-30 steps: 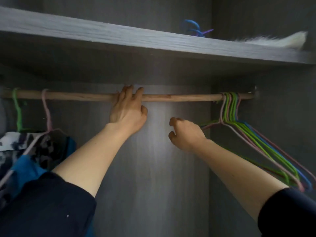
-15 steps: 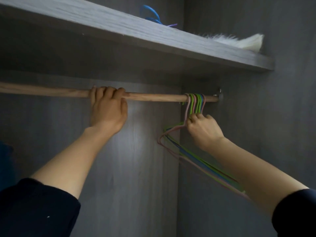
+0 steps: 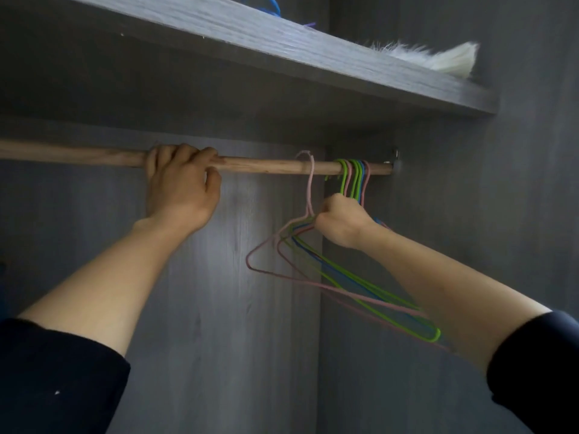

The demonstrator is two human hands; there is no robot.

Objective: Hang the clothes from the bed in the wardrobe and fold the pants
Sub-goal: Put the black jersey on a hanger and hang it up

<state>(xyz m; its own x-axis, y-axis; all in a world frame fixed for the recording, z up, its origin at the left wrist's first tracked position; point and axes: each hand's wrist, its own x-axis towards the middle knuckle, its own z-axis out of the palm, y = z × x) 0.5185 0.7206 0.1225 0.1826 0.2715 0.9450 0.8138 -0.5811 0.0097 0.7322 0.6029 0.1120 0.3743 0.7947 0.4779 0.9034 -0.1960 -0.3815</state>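
Since half a second ago, one pink hanger (image 3: 310,189) has come away from the bunch of hangers (image 3: 355,180), and its hook now sits alone on the rod (image 3: 266,166), right of centre in the frame. The right hand (image 3: 341,223) is curled tight round the wires just under the hooks, definitely on the pink one, but I can't tell if it's got others too. That's my worry: the shoulders all overlap down there, so a pull could probably drag a green one along or knock the lot off the rod. The left hand (image 3: 181,183) is wrapped round the rod at centre-left. No clothes in view yet. The wardrobe shelf (image 3: 282,48) runs across the top with something white and fluffy (image 3: 438,57) on it.
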